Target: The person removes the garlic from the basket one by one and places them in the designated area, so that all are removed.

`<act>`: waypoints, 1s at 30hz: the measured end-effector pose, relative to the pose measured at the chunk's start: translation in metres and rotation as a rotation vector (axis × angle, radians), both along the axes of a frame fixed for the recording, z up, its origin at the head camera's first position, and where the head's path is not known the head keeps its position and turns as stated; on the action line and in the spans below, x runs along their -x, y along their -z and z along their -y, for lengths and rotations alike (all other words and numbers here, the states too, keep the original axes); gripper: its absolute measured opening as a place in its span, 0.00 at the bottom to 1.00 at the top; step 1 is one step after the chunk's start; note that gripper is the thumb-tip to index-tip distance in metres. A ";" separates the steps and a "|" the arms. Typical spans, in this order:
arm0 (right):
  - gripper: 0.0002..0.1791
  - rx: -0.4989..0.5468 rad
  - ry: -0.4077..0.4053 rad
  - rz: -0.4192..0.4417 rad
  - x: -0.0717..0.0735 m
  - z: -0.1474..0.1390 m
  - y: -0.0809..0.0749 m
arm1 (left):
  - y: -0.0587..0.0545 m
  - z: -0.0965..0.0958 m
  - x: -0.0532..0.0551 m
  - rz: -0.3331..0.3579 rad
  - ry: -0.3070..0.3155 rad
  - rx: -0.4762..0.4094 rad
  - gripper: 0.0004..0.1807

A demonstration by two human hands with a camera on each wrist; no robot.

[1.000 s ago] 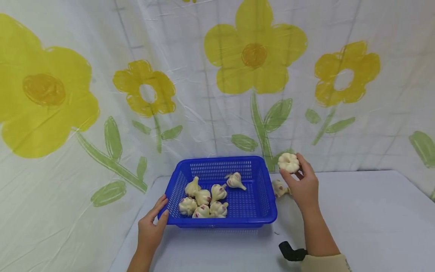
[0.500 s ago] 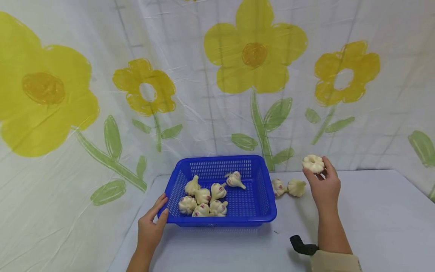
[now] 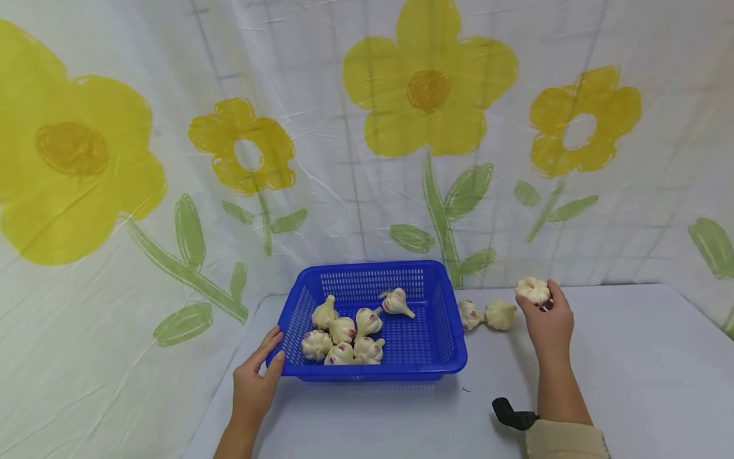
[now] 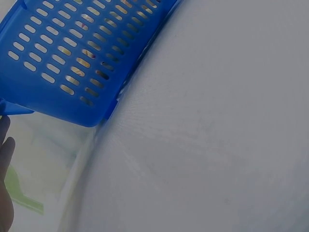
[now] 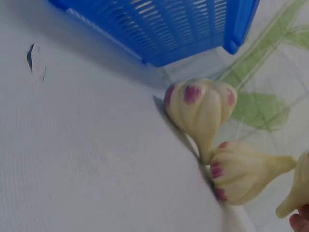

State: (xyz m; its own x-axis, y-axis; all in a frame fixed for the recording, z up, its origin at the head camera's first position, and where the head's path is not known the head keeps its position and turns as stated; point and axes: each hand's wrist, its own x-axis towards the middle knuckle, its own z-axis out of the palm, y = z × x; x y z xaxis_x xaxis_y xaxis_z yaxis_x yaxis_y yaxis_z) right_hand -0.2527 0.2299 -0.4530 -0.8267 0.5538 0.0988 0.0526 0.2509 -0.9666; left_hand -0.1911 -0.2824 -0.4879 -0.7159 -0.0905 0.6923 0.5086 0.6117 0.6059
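In the head view, the left hand [image 3: 255,384] rests at the left rim of the rectangular blue plastic basket with slotted walls [image 3: 417,370]; its fingers lie nearly straight along the rim, and the thumb stands apart at the front corner. Inside the basket are seven cream garlic bulbs [image 3: 343,331], six close together at the left and one toward the back. The right hand [image 3: 550,325] pinches a round, ribbed white garlic bulb [image 3: 532,291] between thumb and fingers, with its hollow base facing the camera. Near it, on the white-covered table [image 3: 631,370], lie one purple-marked bulb [image 3: 470,315], just beside the basket, and a second bulb [image 3: 501,316].

In the left wrist view, a few fingers appear near the basket's edge; how firmly they press, I cannot tell.

In the right wrist view, the purple-marked bulb's stem meets the second bulb. The held bulb is partly cut by the frame, with fingertips [image 5: 300,223] at its stem.
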 end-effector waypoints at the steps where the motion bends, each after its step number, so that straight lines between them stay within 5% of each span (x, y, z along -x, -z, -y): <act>1: 0.43 0.005 0.005 0.011 0.001 -0.001 0.002 | 0.000 0.000 0.000 0.004 -0.006 0.000 0.20; 11: 0.43 0.028 0.000 0.159 0.004 -0.015 0.021 | 0.001 0.000 -0.001 0.011 -0.007 0.003 0.20; 30: 0.42 -0.124 -0.012 0.174 0.008 -0.016 0.028 | 0.001 0.001 0.000 0.033 -0.006 0.000 0.20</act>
State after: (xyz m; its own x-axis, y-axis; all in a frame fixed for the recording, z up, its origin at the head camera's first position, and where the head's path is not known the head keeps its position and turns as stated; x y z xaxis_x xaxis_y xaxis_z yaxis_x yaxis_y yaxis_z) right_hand -0.2609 0.2461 -0.4807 -0.8437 0.5365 0.0203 0.2127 0.3688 -0.9048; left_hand -0.1911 -0.2834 -0.4888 -0.7379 -0.0954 0.6681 0.4844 0.6145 0.6227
